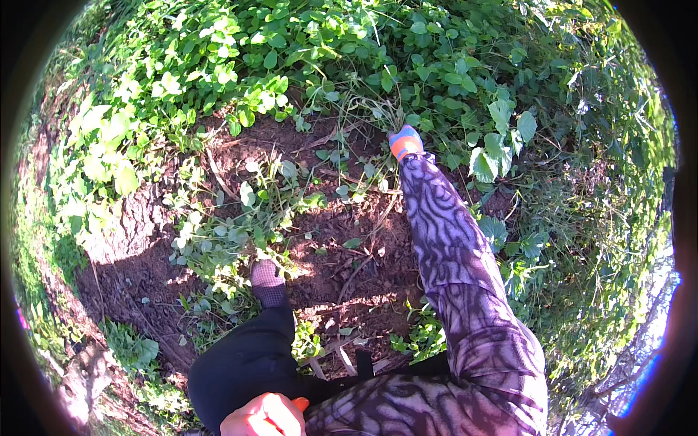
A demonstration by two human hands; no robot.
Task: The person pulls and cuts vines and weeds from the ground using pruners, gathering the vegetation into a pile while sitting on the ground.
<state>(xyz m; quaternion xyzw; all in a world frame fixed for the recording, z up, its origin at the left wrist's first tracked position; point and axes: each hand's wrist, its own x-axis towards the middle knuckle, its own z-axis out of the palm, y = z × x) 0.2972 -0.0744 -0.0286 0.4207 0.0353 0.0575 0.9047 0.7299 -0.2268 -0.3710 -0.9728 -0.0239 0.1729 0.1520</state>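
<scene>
At the bottom edge, my left hand (264,417) is closed round a small orange object (300,404); only its end shows, so its kind is unclear. The fist lies beside a bent knee in black cloth (234,362). My right hand is out of view. In front of me a limb in dark swirl-patterned cloth (452,245) reaches forward, seemingly a leg, ending in an orange and blue striped covering (406,143) against plant stems. A checked covering (267,278) ends the black-clad limb, touching a low clump of leafy weeds (234,234).
Brown soil (354,272) with dry stalks and twigs lies between the legs. Dense green leafy plants (327,54) spread across the far side. Tangled grass and vines (583,234) grow at the right. Roots or bark-like wood (90,381) show at the lower left.
</scene>
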